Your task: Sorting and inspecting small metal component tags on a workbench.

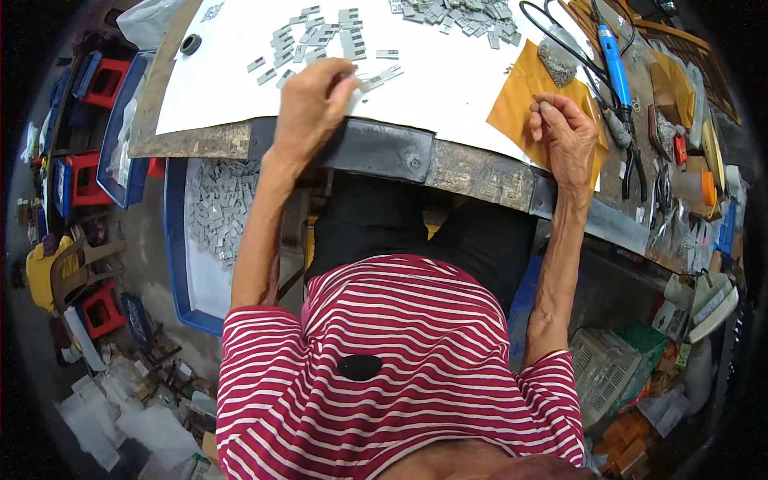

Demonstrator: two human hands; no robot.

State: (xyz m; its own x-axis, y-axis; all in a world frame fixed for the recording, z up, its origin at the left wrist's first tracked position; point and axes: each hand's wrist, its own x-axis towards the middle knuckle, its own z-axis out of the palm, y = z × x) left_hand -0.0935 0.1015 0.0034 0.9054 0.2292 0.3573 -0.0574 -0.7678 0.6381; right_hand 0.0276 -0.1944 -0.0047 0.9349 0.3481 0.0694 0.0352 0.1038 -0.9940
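Observation:
My left hand [314, 106] is over the white sheet at the bench's front edge, thumb and fingers curled together. Small flat grey pieces [372, 83] lie beside its fingertips; whatever it pinches is hidden. More such grey pieces [318, 34] are laid out beyond that hand, some in rows. At the right, my right hand [566, 132] is raised over a sheet of brown paper [512, 96], thumb and forefinger pinched together. A tiny dark speck shows at their tips, too small to name. Just beyond it sits a clear bag of small metal parts [558, 64].
A heap of grey pieces [464, 14] lies at the far middle. Right of the brown paper are a blue corded power screwdriver [611, 60] and black-handled pliers [634, 172]. A black tape roll [190, 44] sits far left. Below the bench, a blue tray [178, 264] holds grey pieces.

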